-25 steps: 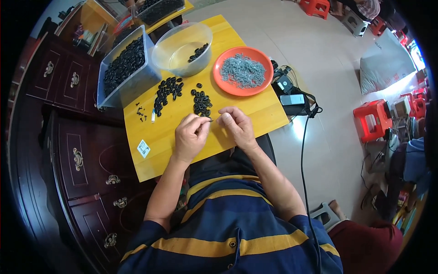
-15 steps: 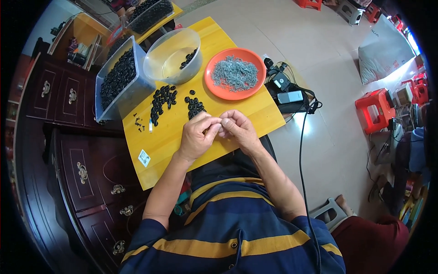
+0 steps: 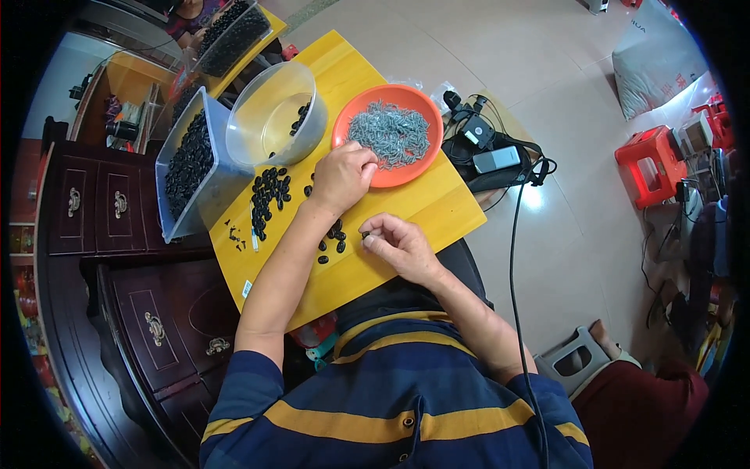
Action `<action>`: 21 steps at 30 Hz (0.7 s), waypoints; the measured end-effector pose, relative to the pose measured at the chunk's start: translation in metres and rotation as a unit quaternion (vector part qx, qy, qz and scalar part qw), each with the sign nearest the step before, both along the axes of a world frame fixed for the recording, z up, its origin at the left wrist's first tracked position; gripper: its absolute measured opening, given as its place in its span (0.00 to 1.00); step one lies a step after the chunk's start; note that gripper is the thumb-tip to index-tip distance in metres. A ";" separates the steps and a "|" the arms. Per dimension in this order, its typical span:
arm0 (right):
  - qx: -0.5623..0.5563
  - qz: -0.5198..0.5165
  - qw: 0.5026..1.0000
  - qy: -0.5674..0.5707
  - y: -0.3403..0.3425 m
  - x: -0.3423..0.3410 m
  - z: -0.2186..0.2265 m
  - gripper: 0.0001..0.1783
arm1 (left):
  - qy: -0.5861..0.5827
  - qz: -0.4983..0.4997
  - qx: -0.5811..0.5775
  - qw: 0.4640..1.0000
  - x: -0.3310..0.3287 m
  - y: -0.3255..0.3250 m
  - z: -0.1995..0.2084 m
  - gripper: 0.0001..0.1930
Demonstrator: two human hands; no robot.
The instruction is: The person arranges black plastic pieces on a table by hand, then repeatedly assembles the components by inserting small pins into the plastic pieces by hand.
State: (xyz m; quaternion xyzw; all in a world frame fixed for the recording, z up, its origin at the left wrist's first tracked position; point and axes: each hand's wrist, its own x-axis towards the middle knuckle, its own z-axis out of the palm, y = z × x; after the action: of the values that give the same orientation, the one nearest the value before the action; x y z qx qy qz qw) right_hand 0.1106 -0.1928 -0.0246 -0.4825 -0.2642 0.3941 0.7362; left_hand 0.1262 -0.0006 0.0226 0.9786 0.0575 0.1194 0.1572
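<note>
My left hand (image 3: 344, 178) reaches over the left rim of an orange round plate (image 3: 426, 161), its fingers bent together at a heap of small silver screws (image 3: 391, 130). What those fingertips grip, if anything, is hidden. Nearer to me, above the yellow tabletop, my right hand (image 3: 402, 248) pinches a small black oval piece (image 3: 366, 234) between thumb and fingers. Loose black oval pieces (image 3: 270, 194) lie in a cluster left of my left forearm. More of them (image 3: 341, 246) lie between that forearm and my right hand, partly covered by the arm.
A clear round tub (image 3: 262, 102) with a few black pieces stands behind the cluster. Left of it, a translucent bin (image 3: 223, 141) is full of black parts. Small dark screws (image 3: 233, 234) lie at the table's left. Electronics with a black cable (image 3: 500, 160) sit beyond the right edge.
My hands were together over the table's near side. The left has moved away to the plate of screws; the right has stayed near, lower now, with the black piece showing.
</note>
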 end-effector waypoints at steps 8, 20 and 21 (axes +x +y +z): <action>0.013 0.003 1.000 0.004 0.000 0.001 0.001 0.08 | 0.038 -0.017 -0.005 0.999 0.009 0.000 0.002 0.04; 0.013 0.010 1.000 -0.007 0.000 0.002 -0.001 0.08 | 0.039 -0.067 -0.013 0.997 0.015 0.008 -0.001 0.04; 0.013 0.009 1.000 -0.006 0.000 0.001 -0.002 0.08 | 0.041 -0.064 0.000 0.997 0.016 0.008 0.000 0.04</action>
State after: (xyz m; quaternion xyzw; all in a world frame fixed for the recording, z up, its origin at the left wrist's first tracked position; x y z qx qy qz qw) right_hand 0.1120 -0.1928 -0.0264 -0.4726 -0.2782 0.3947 0.7372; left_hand 0.1417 0.0071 0.0222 0.9844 0.0010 0.0686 0.1622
